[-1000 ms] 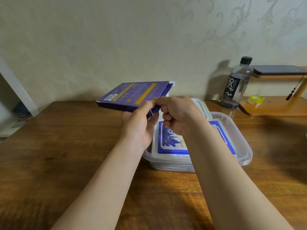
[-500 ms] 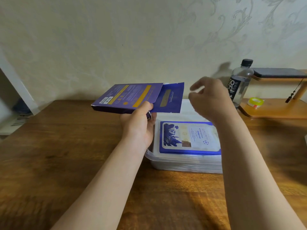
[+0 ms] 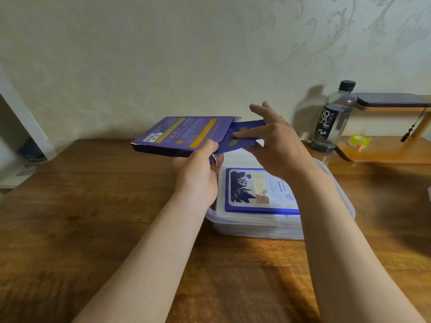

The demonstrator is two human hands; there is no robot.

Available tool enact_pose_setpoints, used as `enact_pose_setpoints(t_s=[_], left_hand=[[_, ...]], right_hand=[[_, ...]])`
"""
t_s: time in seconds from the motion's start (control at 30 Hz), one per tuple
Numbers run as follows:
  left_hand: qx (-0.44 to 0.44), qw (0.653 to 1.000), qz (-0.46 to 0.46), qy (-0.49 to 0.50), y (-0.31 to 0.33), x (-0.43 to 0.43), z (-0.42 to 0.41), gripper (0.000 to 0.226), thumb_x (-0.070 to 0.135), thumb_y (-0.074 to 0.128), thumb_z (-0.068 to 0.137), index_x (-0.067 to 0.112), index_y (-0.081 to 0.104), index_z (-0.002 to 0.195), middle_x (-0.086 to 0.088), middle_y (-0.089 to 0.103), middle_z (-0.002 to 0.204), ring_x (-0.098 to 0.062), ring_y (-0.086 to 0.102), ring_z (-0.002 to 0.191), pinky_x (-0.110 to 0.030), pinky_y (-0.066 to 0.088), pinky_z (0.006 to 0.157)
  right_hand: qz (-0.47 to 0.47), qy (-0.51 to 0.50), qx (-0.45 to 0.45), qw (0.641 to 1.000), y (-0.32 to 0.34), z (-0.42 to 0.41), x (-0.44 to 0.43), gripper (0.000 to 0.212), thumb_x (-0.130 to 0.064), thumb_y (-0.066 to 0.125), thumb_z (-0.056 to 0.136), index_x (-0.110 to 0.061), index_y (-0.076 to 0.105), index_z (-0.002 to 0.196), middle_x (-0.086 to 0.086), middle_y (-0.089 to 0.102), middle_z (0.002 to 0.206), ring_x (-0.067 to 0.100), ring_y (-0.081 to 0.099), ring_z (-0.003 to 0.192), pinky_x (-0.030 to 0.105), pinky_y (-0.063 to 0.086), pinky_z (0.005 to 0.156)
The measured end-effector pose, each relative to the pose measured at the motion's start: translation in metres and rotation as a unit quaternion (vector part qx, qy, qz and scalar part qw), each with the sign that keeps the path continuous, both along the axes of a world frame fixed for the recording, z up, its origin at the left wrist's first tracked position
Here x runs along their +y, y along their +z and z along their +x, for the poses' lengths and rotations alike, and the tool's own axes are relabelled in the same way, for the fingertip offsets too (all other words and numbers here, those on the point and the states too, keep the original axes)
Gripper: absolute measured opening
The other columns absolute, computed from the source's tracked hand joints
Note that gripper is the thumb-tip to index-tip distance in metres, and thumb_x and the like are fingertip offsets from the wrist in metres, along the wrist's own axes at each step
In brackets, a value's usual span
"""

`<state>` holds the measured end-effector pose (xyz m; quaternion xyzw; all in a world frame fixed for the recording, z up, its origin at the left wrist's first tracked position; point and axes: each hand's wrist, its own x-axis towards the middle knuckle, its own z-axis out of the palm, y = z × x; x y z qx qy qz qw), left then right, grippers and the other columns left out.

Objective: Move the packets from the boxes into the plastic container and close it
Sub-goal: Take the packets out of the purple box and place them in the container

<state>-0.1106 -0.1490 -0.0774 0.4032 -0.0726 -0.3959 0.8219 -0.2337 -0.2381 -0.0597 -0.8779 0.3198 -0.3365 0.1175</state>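
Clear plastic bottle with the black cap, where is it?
Head view, far right: the clear plastic bottle stands upright near the wall, beside the wooden stand holding a yellow tape roll.

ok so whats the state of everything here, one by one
purple box: held off the table, right end open, blue flap sticking out
left hand: grips the box's near edge
right hand: index finger on the flap, pinch unclear
plastic container: no lid on, packets stacked inside
top packet: lies flat, face up
bottle: upright, cap on
tape roll: lies flat on wooden stand
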Motion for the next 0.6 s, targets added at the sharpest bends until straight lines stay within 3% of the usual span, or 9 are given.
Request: enact_pose_setpoints(t_s=[0.1,0.17,0.2,0.23,0.27,0.33,0.43,0.5,0.6], left_hand=[[-0.004,1.000,-0.010,0.004,-0.001,0.000,0.000,0.022,-0.012,0.068,0.084,0.006,0.060,0.096,-0.013,0.070,0.097,-0.021,0.072,0.074,-0.024,0.055,0.054],[-0.004,1.000,-0.012,0.002,0.000,0.002,-0.001,0.021,-0.012,0.067,0.084,0.006,0.060,0.093,-0.010,0.068,0.093,-0.020,0.070,0.073,-0.025,0.056,0.056],[-0.006,1.000,-0.014,-0.001,0.001,0.002,-0.002,0.021,-0.012,0.067,0.085,0.007,0.061,0.091,-0.009,0.068,0.091,-0.017,0.071,0.069,-0.025,0.057,0.057],[-0.010,1.000,-0.014,-0.002,0.000,0.002,-0.002,0.020,-0.011,0.068,0.085,0.008,0.062,0.089,-0.008,0.069,0.089,-0.015,0.072,0.066,-0.026,0.059,0.059],[-0.014,1.000,-0.013,-0.002,0.000,0.002,-0.001,0.020,-0.011,0.068,0.085,0.008,0.062,0.088,-0.008,0.069,0.088,-0.013,0.072,0.064,-0.027,0.060,0.062],[-0.018,1.000,-0.011,-0.002,-0.001,0.002,-0.001,0.020,-0.010,0.069,0.085,0.009,0.063,0.090,-0.007,0.070,0.089,-0.014,0.072,0.068,-0.029,0.058,0.066],[-0.011,1.000,-0.005,-0.003,-0.001,0.002,-0.001,0.020,-0.007,0.069,0.085,0.008,0.060,0.095,-0.009,0.068,0.094,-0.020,0.070,0.077,-0.026,0.059,0.066],[0.007,1.000,0.008,-0.001,0.000,0.003,-0.001,0.024,-0.006,0.070,0.085,0.009,0.054,0.093,-0.011,0.066,0.094,-0.024,0.070,0.076,-0.026,0.059,0.059],[0.032,0.999,0.008,0.001,0.002,0.002,0.000,0.025,-0.006,0.071,0.084,0.005,0.054,0.097,-0.012,0.064,0.086,-0.021,0.068,0.065,-0.022,0.054,0.052]], right_hand=[[-0.015,0.000,-0.026,1.000,0.005,-0.011,-0.001,0.018,-0.023,0.070,0.093,-0.023,0.079,0.109,0.002,0.054,0.147,0.021,0.033,0.148,0.051,0.024,0.120],[0.003,-0.002,-0.061,0.998,0.008,-0.028,0.000,0.016,-0.023,0.070,0.092,-0.017,0.079,0.104,-0.012,0.071,0.117,0.013,0.056,0.127,0.043,0.034,0.114],[0.019,-0.005,-0.080,0.997,0.011,-0.037,0.001,0.013,-0.024,0.071,0.092,-0.017,0.080,0.099,-0.021,0.071,0.091,0.006,0.064,0.100,0.035,0.044,0.099],[0.034,-0.011,-0.096,0.995,0.012,-0.047,0.001,0.011,-0.025,0.071,0.092,-0.017,0.079,0.091,-0.019,0.064,0.068,0.004,0.057,0.071,0.029,0.046,0.078],[0.044,-0.020,-0.107,0.993,0.013,-0.056,0.001,0.014,-0.025,0.071,0.092,-0.016,0.078,0.084,-0.011,0.055,0.057,0.005,0.044,0.056,0.026,0.040,0.063],[0.053,-0.045,-0.112,0.991,0.015,-0.071,0.001,0.025,-0.024,0.070,0.092,-0.006,0.070,0.075,0.003,0.047,0.056,0.009,0.035,0.052,0.028,0.034,0.054],[0.061,-0.056,-0.132,0.988,0.024,-0.091,0.006,0.030,-0.020,0.067,0.094,0.007,0.067,0.082,0.023,0.064,0.071,0.035,0.058,0.062,0.045,0.052,0.058],[0.090,-0.062,-0.185,0.977,0.029,-0.101,0.009,0.029,-0.017,0.066,0.095,0.013,0.066,0.091,0.036,0.065,0.086,0.045,0.064,0.071,0.058,0.054,0.060],[0.259,-0.073,-0.283,0.921,0.031,-0.103,0.019,0.013,-0.011,0.065,0.096,0.000,0.070,0.090,0.018,0.074,0.083,0.027,0.073,0.073,0.040,0.061,0.057]])
